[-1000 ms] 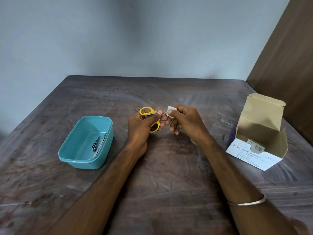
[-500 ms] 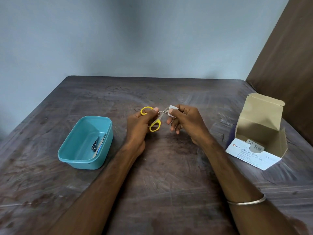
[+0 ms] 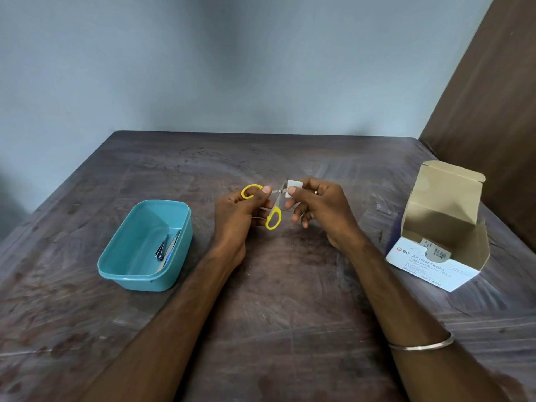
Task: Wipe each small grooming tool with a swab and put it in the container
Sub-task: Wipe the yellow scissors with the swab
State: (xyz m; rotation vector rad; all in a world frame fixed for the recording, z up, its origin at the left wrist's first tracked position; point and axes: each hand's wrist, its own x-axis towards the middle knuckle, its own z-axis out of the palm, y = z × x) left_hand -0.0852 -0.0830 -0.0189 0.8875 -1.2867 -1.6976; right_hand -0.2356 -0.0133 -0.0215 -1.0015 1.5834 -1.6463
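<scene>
From my remote seat I see both hands raised together over the middle of the dark, scuffed table [image 3: 290, 314]. The left hand [image 3: 235, 219] grips the small scissors [image 3: 274, 211] by their yellow handles: the thumb presses on the metal shank just by the upper loop, and the fingers curl round beneath, with the lower loop hanging out below them. The handles are spread apart, so the scissors stand open. The right hand [image 3: 322, 210] pinches a white swab [image 3: 294, 188] between thumb and forefinger, folded over the blade end just past the pivot screw (the blade tips themselves are hidden under the swab and the fingers, so I cannot say how far they reach). Its other fingers are loosely curled below. Well to the left of the hands sits the teal container [image 3: 116, 262], an open plastic tub, and inside it, against its right wall, lie metal tools [image 3: 166, 248]; I make out what looks like a nail clipper and a slim tweezer-like piece side by side. At the right edge of the table stands the alcohol swab box [image 3: 443, 227], its cardboard lid flipped up and a sachet showing in the opening. A thin metal bangle [image 3: 420, 345] circles the right forearm.
</scene>
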